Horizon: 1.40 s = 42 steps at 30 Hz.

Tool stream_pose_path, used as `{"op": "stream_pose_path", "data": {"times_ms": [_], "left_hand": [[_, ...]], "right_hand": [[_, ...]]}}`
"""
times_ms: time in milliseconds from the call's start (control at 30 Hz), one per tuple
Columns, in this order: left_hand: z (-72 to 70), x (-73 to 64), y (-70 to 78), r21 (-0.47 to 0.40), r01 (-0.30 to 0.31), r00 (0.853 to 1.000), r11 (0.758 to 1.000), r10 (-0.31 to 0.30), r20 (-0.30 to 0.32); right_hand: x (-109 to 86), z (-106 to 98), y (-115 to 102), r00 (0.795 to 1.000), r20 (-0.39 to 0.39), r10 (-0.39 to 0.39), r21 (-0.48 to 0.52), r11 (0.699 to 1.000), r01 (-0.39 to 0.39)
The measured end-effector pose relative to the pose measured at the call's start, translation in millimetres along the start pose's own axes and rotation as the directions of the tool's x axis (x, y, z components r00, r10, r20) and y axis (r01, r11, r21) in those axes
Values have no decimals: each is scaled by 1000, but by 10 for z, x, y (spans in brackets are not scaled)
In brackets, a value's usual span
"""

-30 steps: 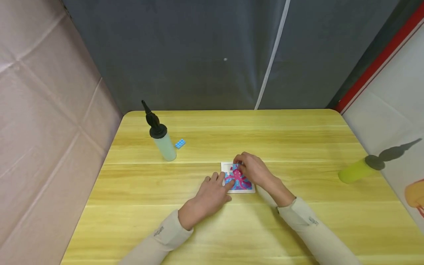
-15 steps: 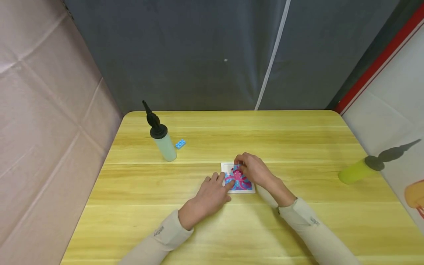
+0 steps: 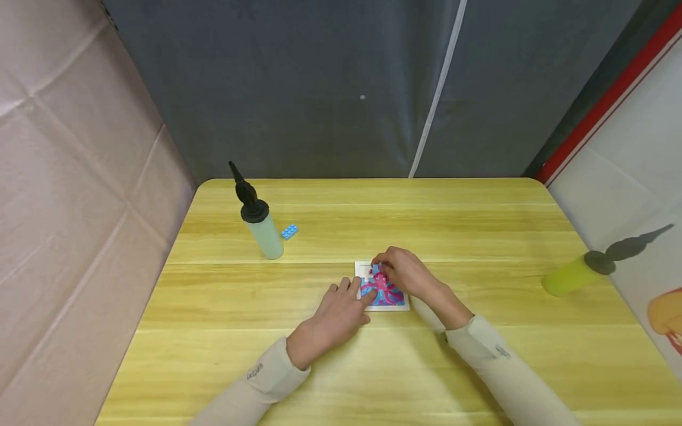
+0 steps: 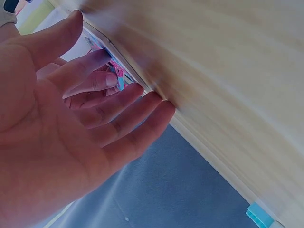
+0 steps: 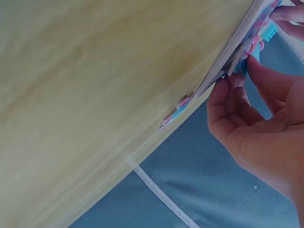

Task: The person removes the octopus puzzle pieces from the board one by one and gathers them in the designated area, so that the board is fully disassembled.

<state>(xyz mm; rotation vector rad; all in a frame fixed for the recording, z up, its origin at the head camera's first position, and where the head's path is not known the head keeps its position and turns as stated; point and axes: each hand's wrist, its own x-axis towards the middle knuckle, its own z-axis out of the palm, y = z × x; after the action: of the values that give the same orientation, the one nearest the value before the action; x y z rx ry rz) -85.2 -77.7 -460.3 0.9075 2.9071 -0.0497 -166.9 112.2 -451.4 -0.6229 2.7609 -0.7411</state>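
Observation:
A small octopus jigsaw puzzle (image 3: 382,284), pink on blue, lies in a white tray (image 3: 391,308) on the table. My left hand (image 3: 338,312) rests with fairly straight fingers at the tray's left side, its index finger touching the picture. At the upper part of the tray, my right hand (image 3: 409,273) pinches a blue and pink puzzle piece (image 5: 243,67) between thumb and fingers. White tray floor shows at the upper left of the picture. In the right wrist view a loose puzzle piece (image 5: 176,112) lies on the table beyond the tray; in the head view my right hand hides it.
A pale green hand pump (image 3: 266,236) with a black top stands at the left, with a blue toy brick (image 3: 290,231) beside it. A yellow-green pump (image 3: 572,276) is at the right edge. A dark curtain (image 3: 298,94) hangs behind the table.
My right hand shifts slightly left over the tray with the puzzle piece, which tilts a little between the frames. My left hand stays where it was.

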Motion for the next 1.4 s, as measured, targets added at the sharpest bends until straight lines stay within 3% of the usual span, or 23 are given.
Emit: {"op": "stream_pose_path", "data": {"times_ms": [467,967,1400], "left_hand": [[-21,-1,-5,-1,1,1000,1000,-1,0],[-8,-4,0,-3,-3,1000,1000,3,-28],[-14,-6,-9,-7,-10,1000,1000,10,-9]], "right_hand": [[41,35,-20,1000,6,17,8,1000,-17],[-13,-66,-37,999,21,46,39,998,-47],[-38,-46,24,1000,10,13,108,994,-14]]}}
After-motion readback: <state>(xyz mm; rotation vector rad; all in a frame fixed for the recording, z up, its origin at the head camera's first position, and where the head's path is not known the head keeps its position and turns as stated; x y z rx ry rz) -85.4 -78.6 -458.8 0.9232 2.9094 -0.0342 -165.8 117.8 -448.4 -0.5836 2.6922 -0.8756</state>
